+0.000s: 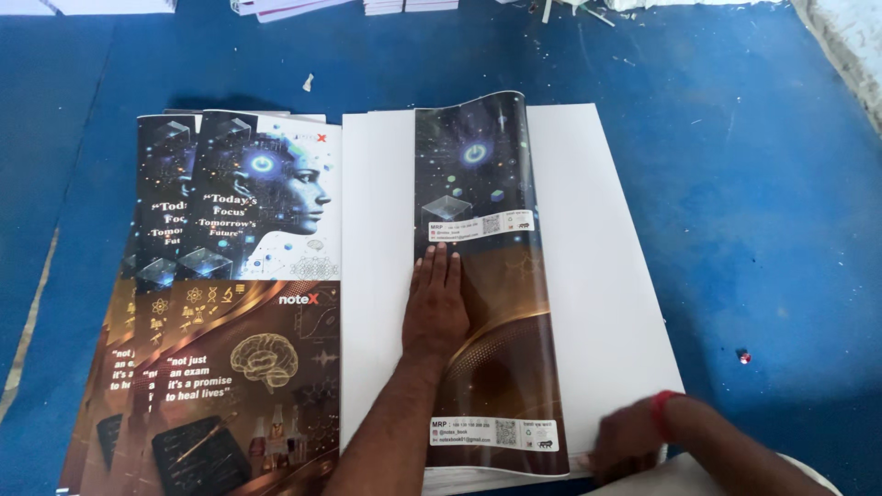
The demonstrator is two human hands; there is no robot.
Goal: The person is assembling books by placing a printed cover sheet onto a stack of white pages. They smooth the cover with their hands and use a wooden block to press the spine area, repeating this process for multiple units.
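Nearest us, our right hand [623, 448], a red band at the wrist, grips the near right corner of the white sheet stack [606, 303], fingers curled on its edge. Our left hand [435, 308] lies flat, fingers together, on the glossy printed cover [487, 276] folded over that stack. Just left lies a pile of printed covers [230, 303], all on the blue floor [772, 202]. More paper stacks [303, 7] line its far edge.

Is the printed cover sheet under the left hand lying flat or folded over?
Folded over: printed cover sheet bulges along its right edge on the white stack, left hand pressing it.
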